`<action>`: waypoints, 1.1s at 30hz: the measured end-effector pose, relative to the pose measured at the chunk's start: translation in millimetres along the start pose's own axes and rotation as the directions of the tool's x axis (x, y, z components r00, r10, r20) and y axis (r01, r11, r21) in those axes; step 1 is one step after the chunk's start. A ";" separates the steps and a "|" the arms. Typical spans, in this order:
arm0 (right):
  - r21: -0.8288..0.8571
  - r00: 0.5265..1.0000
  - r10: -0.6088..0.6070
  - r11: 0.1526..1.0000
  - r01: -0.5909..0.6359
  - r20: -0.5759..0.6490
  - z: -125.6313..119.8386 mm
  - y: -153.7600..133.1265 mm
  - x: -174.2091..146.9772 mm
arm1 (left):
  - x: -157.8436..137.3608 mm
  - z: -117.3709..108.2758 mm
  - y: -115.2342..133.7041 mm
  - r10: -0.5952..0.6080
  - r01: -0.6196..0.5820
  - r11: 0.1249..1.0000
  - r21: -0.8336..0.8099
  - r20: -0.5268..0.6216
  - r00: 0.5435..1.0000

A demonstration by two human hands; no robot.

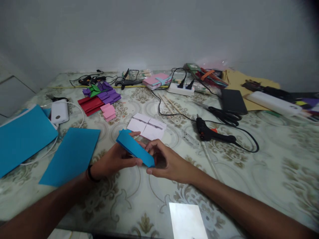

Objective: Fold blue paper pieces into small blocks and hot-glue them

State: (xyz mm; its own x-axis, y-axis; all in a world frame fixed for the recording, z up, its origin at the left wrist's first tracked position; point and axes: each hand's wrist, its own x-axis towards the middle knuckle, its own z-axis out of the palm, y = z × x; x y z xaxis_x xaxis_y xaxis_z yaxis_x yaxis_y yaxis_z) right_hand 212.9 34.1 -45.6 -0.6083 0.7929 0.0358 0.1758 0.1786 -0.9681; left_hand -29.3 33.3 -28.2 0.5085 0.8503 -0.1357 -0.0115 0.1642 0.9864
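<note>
A narrow folded strip of blue paper is held tilted above the table between my two hands. My left hand grips its left half, thumb in front and fingers behind. At the strip's lower right end, my right hand has its fingers curled around the edge, thumb below. Just behind the hands lies a white folded paper piece with crease lines. A flat blue paper sheet rests left of my left wrist, and a larger blue stack lies farther left.
Folded pieces in purple, red and pink sit back left. A black glue gun with its cord, scissors and a white power strip are behind and right. A white power bank lies left.
</note>
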 end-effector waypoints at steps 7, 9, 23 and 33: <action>0.035 1.000 -0.017 0.999 0.017 0.008 -1.0 1.5 -0.1 | 0.3 -1.8 -1.1 -0.023 0.023 1.000 0.000 0.004 1.000; 0.030 1.000 -0.024 0.999 0.023 0.008 -1.2 1.4 -0.3 | 0.5 -2.3 -1.5 -0.023 0.023 1.000 -0.001 0.004 1.000; -0.048 0.995 -0.102 0.994 0.102 0.003 -2.9 1.8 -1.0 | -0.4 -1.9 -0.7 -0.004 0.005 1.000 -0.009 0.058 0.998; -0.026 0.994 -0.110 0.994 0.110 0.018 -2.9 1.5 -0.3 | -0.5 -3.3 -3.3 -0.007 0.005 0.999 0.050 0.039 0.999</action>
State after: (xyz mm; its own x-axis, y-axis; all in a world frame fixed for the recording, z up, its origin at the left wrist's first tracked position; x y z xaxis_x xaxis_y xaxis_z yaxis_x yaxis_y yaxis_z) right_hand 215.5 35.8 -46.3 -0.6375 0.7582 0.1373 0.1277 0.2796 -0.9516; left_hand -32.3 34.1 -31.7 0.5414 0.8292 -0.1388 0.0342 0.1432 0.9891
